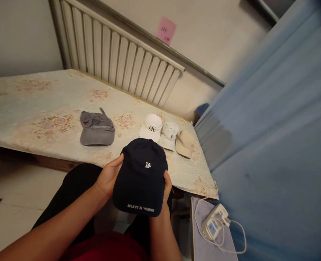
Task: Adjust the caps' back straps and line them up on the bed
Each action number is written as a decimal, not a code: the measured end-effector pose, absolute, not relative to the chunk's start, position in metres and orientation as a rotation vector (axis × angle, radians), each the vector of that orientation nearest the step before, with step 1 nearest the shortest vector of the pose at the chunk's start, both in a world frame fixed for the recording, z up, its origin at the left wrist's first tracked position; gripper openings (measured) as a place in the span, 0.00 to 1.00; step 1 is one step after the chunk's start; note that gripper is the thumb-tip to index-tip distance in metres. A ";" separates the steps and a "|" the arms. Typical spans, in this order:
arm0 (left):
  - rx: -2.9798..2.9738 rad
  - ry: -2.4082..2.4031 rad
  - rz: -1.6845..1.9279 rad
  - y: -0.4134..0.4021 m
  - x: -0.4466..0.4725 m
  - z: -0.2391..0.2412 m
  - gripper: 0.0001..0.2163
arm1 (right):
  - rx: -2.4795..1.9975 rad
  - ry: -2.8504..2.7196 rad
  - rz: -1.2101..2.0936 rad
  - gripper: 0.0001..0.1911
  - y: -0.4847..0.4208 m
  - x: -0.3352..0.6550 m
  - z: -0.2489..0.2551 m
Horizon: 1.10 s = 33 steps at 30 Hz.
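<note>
A dark navy baseball cap (141, 181) with a small white LA mark and white lettering along its brim is held up over my lap. My left hand (110, 175) grips its left side, thumb on top. On the opposite side, my right hand (167, 185) is closed round the edge, its fingers partly hidden behind the cap. Beyond it on the floral surface sit a white cap (151, 127) with black CK letters, another white cap (169, 135) with a small dark emblem, and a beige cap (185, 143), side by side. A grey cap (97, 128) lies apart to the left.
The caps lie on a bed-like surface (59, 98) with a flower print. Behind it stands a white radiator (122, 54) below a pink note (166, 30). A blue curtain (271, 127) hangs at the right, near a power strip (216, 221) with a white cable.
</note>
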<state>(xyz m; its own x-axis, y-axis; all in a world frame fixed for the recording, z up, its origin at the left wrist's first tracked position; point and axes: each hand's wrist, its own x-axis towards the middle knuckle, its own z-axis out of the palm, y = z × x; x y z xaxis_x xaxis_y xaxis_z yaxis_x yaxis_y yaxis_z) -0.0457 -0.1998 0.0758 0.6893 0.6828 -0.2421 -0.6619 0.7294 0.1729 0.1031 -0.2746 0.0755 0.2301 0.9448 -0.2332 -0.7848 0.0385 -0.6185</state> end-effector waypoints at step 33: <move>0.163 0.546 0.589 -0.210 -0.050 0.088 0.11 | -0.507 -0.486 1.292 0.28 -0.287 0.125 0.063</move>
<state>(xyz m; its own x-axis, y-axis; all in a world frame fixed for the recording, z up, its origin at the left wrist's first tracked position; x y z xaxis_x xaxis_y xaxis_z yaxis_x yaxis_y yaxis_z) -0.0498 -0.2097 0.0884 0.6953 0.5674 -0.4412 -0.4831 0.8234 0.2977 0.1255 -0.2874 0.0625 0.2069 0.9767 0.0561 -0.7717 0.1982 -0.6043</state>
